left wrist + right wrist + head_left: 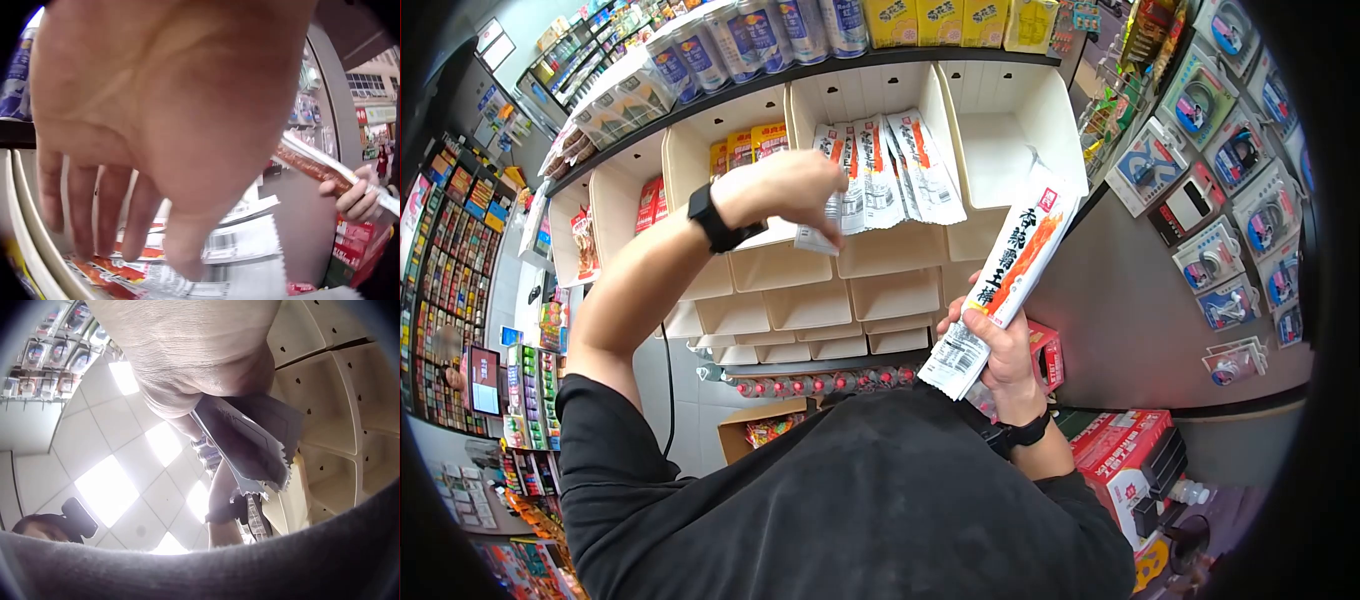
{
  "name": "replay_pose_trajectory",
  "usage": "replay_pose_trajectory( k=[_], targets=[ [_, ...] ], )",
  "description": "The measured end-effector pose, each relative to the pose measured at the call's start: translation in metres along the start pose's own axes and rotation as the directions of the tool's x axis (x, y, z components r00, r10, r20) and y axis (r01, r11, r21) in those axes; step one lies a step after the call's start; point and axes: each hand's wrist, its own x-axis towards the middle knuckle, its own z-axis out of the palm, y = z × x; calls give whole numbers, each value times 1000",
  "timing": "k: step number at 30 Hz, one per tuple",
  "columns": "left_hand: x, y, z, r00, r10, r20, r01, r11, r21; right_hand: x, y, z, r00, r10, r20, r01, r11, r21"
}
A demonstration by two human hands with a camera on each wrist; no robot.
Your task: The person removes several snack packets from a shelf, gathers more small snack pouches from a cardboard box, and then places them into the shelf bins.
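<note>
Well to the left of my left hand (790, 185), small red packets (650, 203) stand in a pale bin. Closer, just beyond that wrist with its black watch (712, 215), yellow-and-red packets (768, 140) show in the next bin. My left hand itself is palm down and relaxed, its fingers stretched nearly straight and the thumb apart from them, over a row of white packets (875, 165) with orange and black print. These lean side by side in their bin, mostly to the right of my fingers. My thumb tip seems to touch the nearest packet, though blur and my own palm make that hard to be sure of. Past the row, on the far side from me, a shelf carries blue-and-silver cans (745, 40) and, further right, yellow cartons (940, 22); more bins step down below my left hand.

To the right and lower, my right hand (1005, 360) grasps at least two matching packets (1022, 250) near their lower part, thumb across the front. They slant up and away from my fist, the upper ends in front of the rightmost bin (1000, 135). Below that hand, a black band (1028, 430) circles my wrist, and a red carton (1135, 450) sits lower right. Well right of the hand, hanging blister packs (1240, 155) line a grey panel (1050, 290).
</note>
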Motion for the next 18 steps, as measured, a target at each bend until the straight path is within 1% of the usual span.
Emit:
replay_pose_trajectory(
  k=[1,2,4,5,7,8,10,12,14,15,17,18],
  targets=[
    [-6,-4,13,998,56,-42,-58,998,-30,1,0,0,1000,1,5,-1,1000,-3],
    [-11,-7,21,991,122,-52,-122,993,8,1,1,-1,1000,3,6,-3,1000,-4],
    [-20,-5,31,974,191,-121,-182,980,84,4,1,0,1000,21,13,-21,1000,-9],
    [-20,-6,38,975,184,-126,-175,981,82,6,1,1,1000,23,20,-23,1000,-13],
    [-19,-4,48,950,218,-224,-187,970,153,7,1,4,999,38,35,-37,999,-24],
    [-18,-3,50,950,212,-227,-181,972,150,8,1,5,998,41,41,-40,999,-27],
    [-17,2,50,970,114,-216,-113,993,19,9,0,7,998,49,45,-48,998,-37],
    [-19,5,54,967,103,-232,-105,994,1,9,1,8,997,50,50,-48,998,-40],
    [-13,2,65,954,103,-283,-92,994,52,8,1,9,997,49,52,-47,998,-44],
    [-12,3,69,954,103,-283,-93,994,50,8,1,9,997,50,53,-48,998,-44],
    [-11,6,76,939,95,-332,-14,971,237,7,1,9,997,51,53,-48,998,-45],
    [-9,5,79,938,95,-332,-15,972,236,7,1,9,997,56,58,-54,997,-48]
  ],
)
